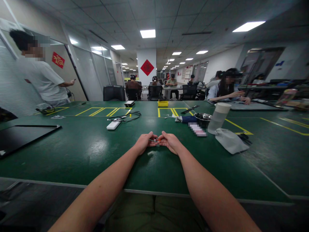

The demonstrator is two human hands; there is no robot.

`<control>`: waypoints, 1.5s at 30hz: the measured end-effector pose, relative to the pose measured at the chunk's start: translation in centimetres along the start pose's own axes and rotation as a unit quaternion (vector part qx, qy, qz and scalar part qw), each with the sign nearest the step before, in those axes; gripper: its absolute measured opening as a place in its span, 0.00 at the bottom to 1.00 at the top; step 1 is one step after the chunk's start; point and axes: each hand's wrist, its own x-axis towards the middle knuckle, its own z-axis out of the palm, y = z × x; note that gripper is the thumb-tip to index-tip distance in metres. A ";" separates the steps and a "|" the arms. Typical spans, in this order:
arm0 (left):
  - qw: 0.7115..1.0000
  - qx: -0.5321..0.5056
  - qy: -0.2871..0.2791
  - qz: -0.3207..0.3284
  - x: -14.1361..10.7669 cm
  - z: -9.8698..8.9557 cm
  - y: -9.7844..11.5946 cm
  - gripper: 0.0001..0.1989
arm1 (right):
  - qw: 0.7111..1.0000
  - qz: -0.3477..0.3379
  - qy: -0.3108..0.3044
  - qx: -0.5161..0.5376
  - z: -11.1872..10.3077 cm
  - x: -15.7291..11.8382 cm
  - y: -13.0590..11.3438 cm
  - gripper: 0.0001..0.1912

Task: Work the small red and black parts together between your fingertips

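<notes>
**Tiny pieces at the fingertips could easily drop**

The left hand (144, 142) is narrow, holding a small dark-and-white piece (154, 140) at its fingertips; the right hand (170, 141), at its three o'clock, is likewise narrow around a small orange piece (159, 140). Whether the pieces touch or join is too small to tell. Both are over the green tabletop (101, 170), near the view's centre.

With so little surface to grip, a slight slip or uneven push could send either piece down, perhaps bouncing off the smooth top. From the hands, a careless reach toward ten o'clock might snag the black cable (135, 114) by the white power bank (113, 125); a swing toward two o'clock might topple the upright translucent bottle (218, 119).
</notes>
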 end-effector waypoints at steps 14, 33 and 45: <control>1.000 0.003 0.015 0.017 -0.4 0.3 0.2 0.20 | 0.999 0.000 0.029 0.012 0.2 -0.1 0.0 0.22; 1.000 -0.004 -0.001 0.010 0.2 0.0 -0.3 0.25 | 0.999 0.001 0.029 0.025 0.0 -0.1 0.0 0.23; 0.999 0.035 -0.013 0.036 -0.1 0.2 -0.2 0.17 | 1.000 -0.005 0.015 0.015 0.2 -0.5 -0.3 0.11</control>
